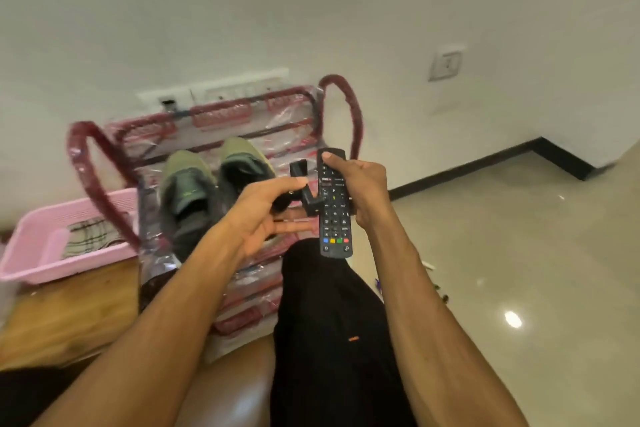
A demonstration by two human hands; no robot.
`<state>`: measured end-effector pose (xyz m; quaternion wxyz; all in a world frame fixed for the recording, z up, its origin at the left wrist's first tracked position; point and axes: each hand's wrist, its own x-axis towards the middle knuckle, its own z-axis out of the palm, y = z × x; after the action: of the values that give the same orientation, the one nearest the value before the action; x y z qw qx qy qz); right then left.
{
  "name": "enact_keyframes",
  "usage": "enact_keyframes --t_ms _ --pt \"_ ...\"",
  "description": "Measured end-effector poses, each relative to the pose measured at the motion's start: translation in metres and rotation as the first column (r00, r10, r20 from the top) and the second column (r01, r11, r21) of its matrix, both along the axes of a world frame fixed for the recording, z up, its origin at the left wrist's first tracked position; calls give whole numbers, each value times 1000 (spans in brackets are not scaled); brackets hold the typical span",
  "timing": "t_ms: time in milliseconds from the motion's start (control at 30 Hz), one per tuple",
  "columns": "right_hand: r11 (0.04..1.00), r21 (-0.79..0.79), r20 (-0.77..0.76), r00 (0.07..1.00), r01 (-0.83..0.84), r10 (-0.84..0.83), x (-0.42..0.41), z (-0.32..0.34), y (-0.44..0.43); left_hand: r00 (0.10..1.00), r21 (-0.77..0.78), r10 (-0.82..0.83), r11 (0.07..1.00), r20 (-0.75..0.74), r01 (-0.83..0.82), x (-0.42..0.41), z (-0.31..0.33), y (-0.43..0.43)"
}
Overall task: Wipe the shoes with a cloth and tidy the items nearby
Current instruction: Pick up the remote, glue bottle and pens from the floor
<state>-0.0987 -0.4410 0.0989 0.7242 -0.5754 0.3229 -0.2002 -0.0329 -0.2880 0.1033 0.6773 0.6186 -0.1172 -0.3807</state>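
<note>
Two olive-green shoes (194,191) stand side by side on the top shelf of a red shoe rack (339,97) wrapped in clear plastic. My right hand (367,191) grips a black remote control (334,215) upright, thumb near its top. My left hand (266,208) holds a small black boxy object (304,184) between thumb and forefinger, touching the remote's left side. A checked cloth (90,232) lies folded in a pink plastic basket (31,253) left of the rack.
The basket rests on a wooden surface (69,308). My leg in black trousers (329,340) stretches toward the rack. White wall with socket plates (214,90) behind; glossy tiled floor (519,253) at right with small scraps on it.
</note>
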Motion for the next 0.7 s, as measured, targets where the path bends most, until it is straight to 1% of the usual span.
enact_keyframes --t_ms 100,167,200,267,367,433,500,633,700 --pt "996 -48 3 997 -73 73 22 13 39 995 -28 103 994 -7 -103 9 8 42" --pt "991 -55 1 992 -126 126 38 17 68 982 -54 185 981 -41 -187 16 11 73" --pt "990 -50 5 991 -131 131 41 17 77 978 -57 201 977 -63 -205 16 11 81" --pt "976 -46 -13 977 -213 213 56 19 106 959 -66 275 958 -71 -279 19 11 111" --pt "929 -33 -53 929 -368 366 77 23 144 914 -83 395 912 -92 -403 19 9 150" --pt "874 -2 -70 871 -487 485 89 29 170 867 -100 482 864 -125 -494 16 9 179" --pt "798 28 -95 793 -602 602 97 36 197 811 -127 558 804 -175 -581 12 11 206" --pt "649 99 -109 640 -754 761 102 50 243 706 -194 666 680 -241 -708 3 14 254" --pt "586 133 -109 576 -800 810 104 52 261 659 -208 699 626 -278 -752 -2 14 273"
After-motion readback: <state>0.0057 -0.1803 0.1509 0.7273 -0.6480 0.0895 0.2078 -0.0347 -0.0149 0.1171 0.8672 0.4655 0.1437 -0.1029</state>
